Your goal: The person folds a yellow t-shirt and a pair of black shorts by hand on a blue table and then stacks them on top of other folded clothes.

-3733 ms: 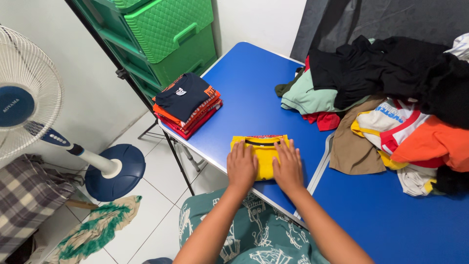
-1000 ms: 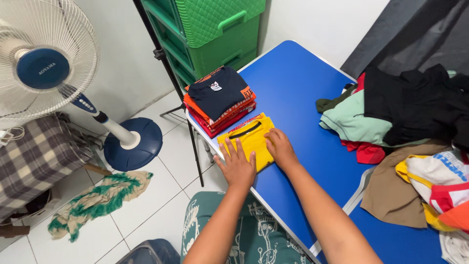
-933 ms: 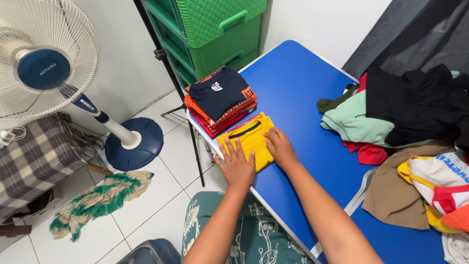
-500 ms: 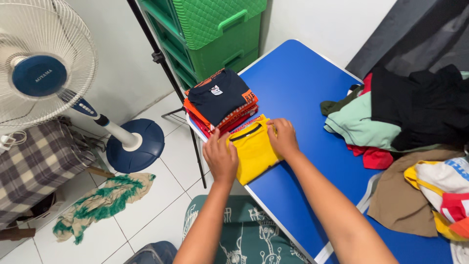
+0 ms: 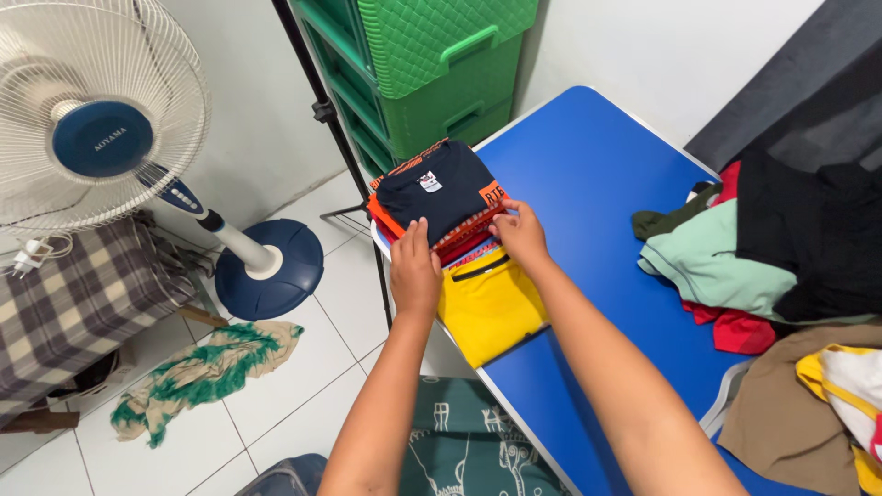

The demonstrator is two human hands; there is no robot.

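The folded yellow shirt (image 5: pixel 491 308) lies at the near edge of the blue tabletop (image 5: pixel 588 174), its collar end tucked against the foot of the stack of folded shirts (image 5: pixel 439 195) topped by a dark navy one. The left hand (image 5: pixel 415 266) rests with fingers curled at the stack's near left corner, and the right hand (image 5: pixel 521 232) pinches at the stack's near right corner just above the yellow collar; whether either has cloth truly gripped, I cannot tell. The yellow shirt looks light, soft and limp, likely to sag and unfold if taken by one corner. It would handle best with both hands under the folded edges, palms flat, keeping the bundle square. The unfolded clothes (image 5: pixel 735 257) lie well apart to the right.
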